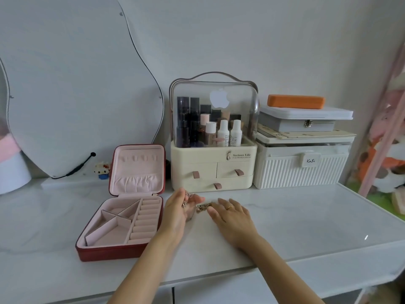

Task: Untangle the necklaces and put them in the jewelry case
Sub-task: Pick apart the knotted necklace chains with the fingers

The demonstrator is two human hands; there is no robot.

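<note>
The step in hand looks like the untangling itself: the necklaces lie in a small knotted clump on the white table between the two hands, just right of the open red jewelry case (its pink compartments hold nothing that I can see); the left hand curls its fingers round part of the chains, while the right hand rests flat, fingertips touching the clump. Next, I judge, one strand must be teased loose gently, without tightening the knot.
</note>
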